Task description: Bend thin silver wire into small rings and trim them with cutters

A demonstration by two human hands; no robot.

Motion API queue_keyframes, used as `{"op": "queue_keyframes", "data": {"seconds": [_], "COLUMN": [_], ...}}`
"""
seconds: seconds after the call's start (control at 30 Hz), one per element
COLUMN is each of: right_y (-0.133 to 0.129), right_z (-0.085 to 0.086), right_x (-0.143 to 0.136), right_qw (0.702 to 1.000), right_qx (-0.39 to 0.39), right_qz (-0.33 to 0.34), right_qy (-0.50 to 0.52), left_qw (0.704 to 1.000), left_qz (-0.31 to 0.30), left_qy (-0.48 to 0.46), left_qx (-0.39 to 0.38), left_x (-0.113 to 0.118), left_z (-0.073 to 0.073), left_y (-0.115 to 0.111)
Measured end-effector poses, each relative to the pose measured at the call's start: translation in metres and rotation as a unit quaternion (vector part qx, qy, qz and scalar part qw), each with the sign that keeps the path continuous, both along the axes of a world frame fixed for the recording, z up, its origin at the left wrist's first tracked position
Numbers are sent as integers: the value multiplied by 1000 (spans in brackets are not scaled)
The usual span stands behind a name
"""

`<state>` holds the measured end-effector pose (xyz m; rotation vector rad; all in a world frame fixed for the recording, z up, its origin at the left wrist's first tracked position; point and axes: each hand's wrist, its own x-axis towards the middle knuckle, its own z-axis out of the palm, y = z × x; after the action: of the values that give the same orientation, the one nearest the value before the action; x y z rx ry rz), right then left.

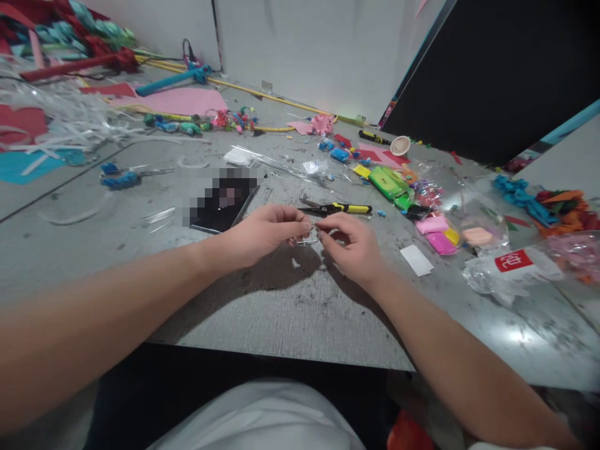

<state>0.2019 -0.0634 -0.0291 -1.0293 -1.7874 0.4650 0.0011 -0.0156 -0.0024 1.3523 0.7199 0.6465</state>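
Note:
Close together above the grey table, both my hands pinch a small piece of thin silvery wire point(307, 240). My left hand point(267, 232) has its thumb and fingers closed on the wire's left side. From the right, my right hand point(351, 245) grips it between thumb and fingertips. The wire seems bent into a small loop, but its exact shape is partly hidden by the fingers. Just beyond the hands lies a tool with yellow-and-black handles point(351, 208), either scissors or pliers. A dark phone point(225, 209), partly pixelated, lies beyond my left forearm.
Straight thin wires point(281, 164) lie behind the phone. Bright clay packets point(391, 182) and a crumpled plastic bottle point(513, 265) are on the right, near a white card point(417, 260). White strips point(70, 119) and a pink sheet point(182, 100) cover the far left.

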Motion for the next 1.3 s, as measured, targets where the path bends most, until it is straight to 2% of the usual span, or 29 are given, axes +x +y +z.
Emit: {"op": "queue_keyframes", "data": {"seconds": [0.07,0.2,0.43,0.53,0.63,0.77,0.87,0.97,1.1,1.3], "right_y": [-1,-4,-5,-4,-2,0,0,-1,-3,-6], "right_z": [2,4,5,4,1,-3,-5,-4,-2,2], "right_x": [0,-1,1,1,0,-6,-10,-12,-13,-18], "right_qw": [998,992,982,993,992,948,908,876,848,847], "right_qx": [52,83,96,8,-113,-249,-315,-361,-388,-377], "right_qz": [-5,-9,45,45,62,85,91,88,67,48], "right_qy": [-41,-99,-156,-105,16,177,260,308,354,373], "left_qw": [999,995,997,998,997,996,996,996,995,995], "left_qz": [-18,-41,-59,-57,-58,-67,-56,-34,-19,6], "left_qy": [-21,-46,-7,30,50,48,53,61,69,68], "left_qx": [-34,-78,-49,-6,19,28,45,62,74,75], "left_x": [0,0,-1,-2,-4,-5,-4,-3,-2,-2], "left_z": [0,-3,-1,3,5,6,8,9,7,7], "left_y": [-1,-2,-3,-3,-2,-3,-5,-5,-3,-3]}}
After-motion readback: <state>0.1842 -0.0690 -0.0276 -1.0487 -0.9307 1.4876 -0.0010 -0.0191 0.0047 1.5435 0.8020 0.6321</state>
